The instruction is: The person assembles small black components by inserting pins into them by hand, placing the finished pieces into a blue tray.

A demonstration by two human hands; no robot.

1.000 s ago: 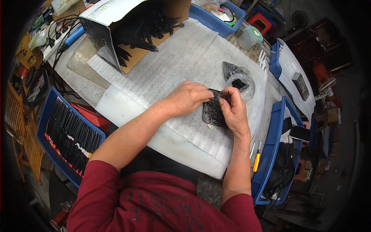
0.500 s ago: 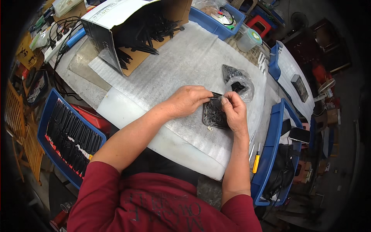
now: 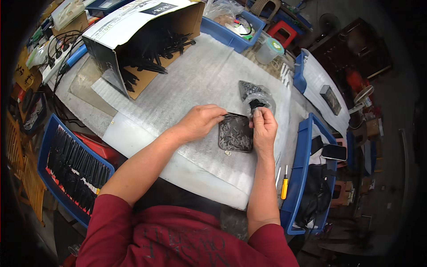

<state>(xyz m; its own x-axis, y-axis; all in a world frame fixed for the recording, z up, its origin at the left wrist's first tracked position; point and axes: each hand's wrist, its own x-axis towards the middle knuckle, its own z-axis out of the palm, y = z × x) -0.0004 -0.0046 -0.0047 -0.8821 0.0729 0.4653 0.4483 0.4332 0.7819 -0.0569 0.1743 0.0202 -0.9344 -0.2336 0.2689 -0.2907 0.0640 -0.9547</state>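
A small dark tray (image 3: 236,141) with rounded corners holds many small, thin, dark metal pieces, like pins or screws. My left hand (image 3: 202,121) is at its far left corner, thumb and fingers pinched together; a thin dark bit may be at the tips. At the tray's right edge, my right hand (image 3: 265,128) is closed, thumb against the fingers; what it holds is hidden. Just behind this hand lies a clear plastic bag (image 3: 263,99) with small black parts inside. A small pale ring-like piece (image 3: 227,152) lies by the tray's near edge.
An open carton (image 3: 106,66) of black strip-like parts stands at far left. Blue bins (image 3: 297,187) flank the table, the left bin (image 3: 44,171) full of black packed pieces. A yellow-handled screwdriver (image 3: 284,189) lies right of my forearm. A lidded tub (image 3: 269,51) stands at the back.
My hands have drawn apart; the left one has moved off the tray's middle, showing more of its contents. The whole view has shifted a little.
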